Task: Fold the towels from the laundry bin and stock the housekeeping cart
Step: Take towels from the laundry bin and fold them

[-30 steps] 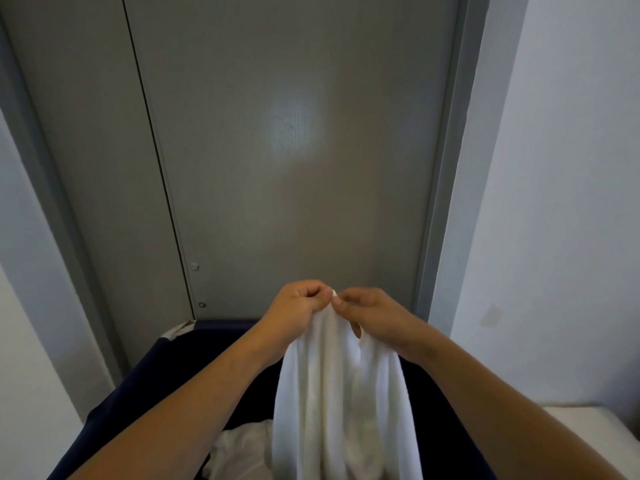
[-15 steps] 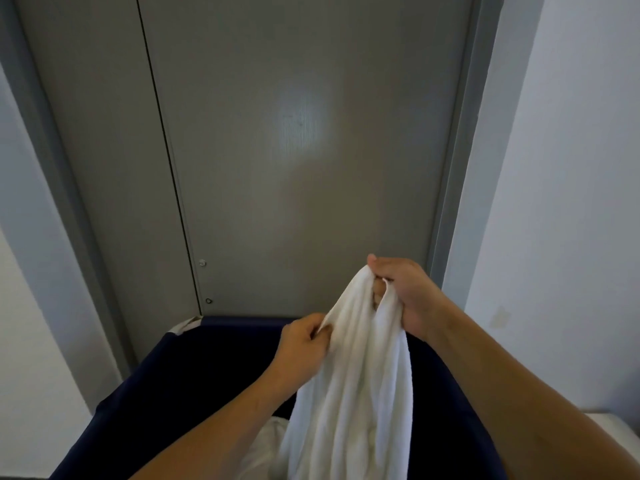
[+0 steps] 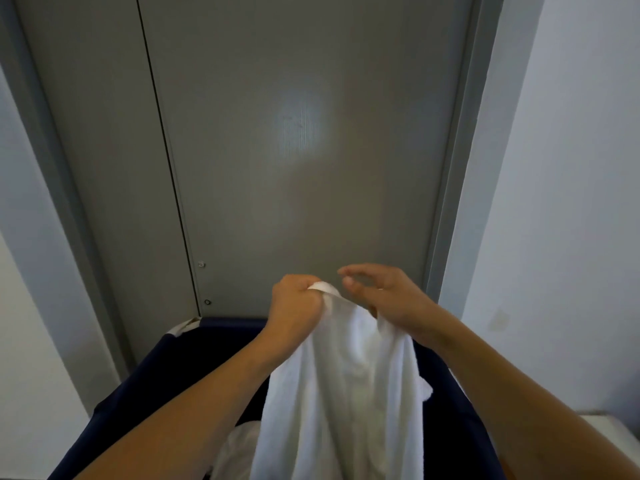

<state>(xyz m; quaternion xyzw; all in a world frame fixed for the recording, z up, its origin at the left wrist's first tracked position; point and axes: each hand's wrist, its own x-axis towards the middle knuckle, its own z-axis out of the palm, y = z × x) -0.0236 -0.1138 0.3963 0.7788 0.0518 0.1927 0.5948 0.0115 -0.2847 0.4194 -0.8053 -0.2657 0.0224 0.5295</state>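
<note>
The left hand (image 3: 294, 303) is closed in a fist around the top edge of a white terry-cloth towel (image 3: 346, 393), with a bit of the hem poking out between thumb and knuckles. From that grip the towel hangs down in long vertical folds and runs off the bottom of the view.

The right hand (image 3: 384, 296) is just beside the left, at about the same height. Its thumb and forefinger are spread apart and loosely curved in the air, pinching nothing. The lower part of the hand lies against the towel's upper right edge, where the cloth bunches under the palm; whether the hidden lower fingers have hold of that fold cannot be told.

The towel hangs over a dark navy fabric laundry bin (image 3: 180, 368), whose rim and inner walls show around both forearms. Inside the bin, low and to the left of the hanging towel, lies more crumpled white linen (image 3: 239, 448). A white strap or tag (image 3: 185, 325) sits at the bin's far left corner.

Behind the bin stands a tall grey door (image 3: 294, 150) in a lighter grey frame, with a narrow grey side panel (image 3: 104, 150) on its left and two small round fittings near the seam. Pale walls (image 3: 571, 202) flank the doorway, and a white flat surface (image 3: 616, 427) shows at the lower right edge.
</note>
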